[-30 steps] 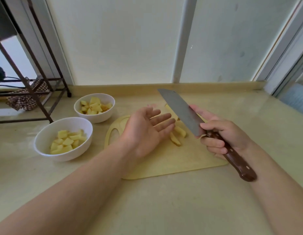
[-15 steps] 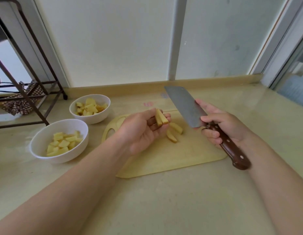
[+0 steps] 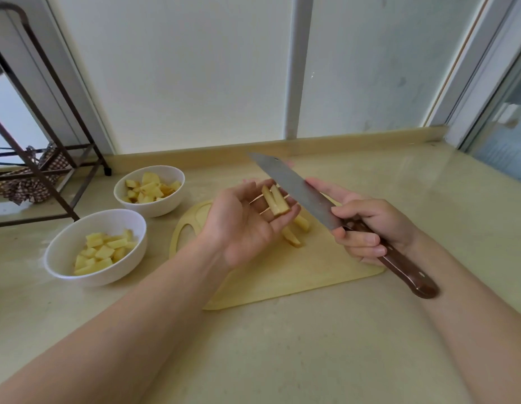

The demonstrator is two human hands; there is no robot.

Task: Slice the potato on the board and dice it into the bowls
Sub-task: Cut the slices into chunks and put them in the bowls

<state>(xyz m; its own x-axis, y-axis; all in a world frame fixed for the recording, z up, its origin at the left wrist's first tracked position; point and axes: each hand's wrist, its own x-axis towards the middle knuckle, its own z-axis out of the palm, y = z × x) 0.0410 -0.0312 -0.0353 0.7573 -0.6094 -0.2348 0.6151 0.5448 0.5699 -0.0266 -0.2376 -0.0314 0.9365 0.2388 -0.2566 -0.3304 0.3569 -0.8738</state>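
left hand (image 3: 244, 225) flat, pale yellow potato sticks (image 3: 276, 201) lying along its fingers | right hand (image 3: 370, 225) grips brown-handled steel knife (image 3: 300, 191) alongside

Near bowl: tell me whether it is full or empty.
Partly full: potato cubes cover the bottom of the near bowl, well below its rim.

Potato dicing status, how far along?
Done: both round white ceramic bowls hold potato cubes. In hand: the left hand carries two pale yellow potato sticks on flat fingers; the right hand grips the brown-handled steel knife. Left: two more sticks on the pale wooden cutting board, not yet diced.
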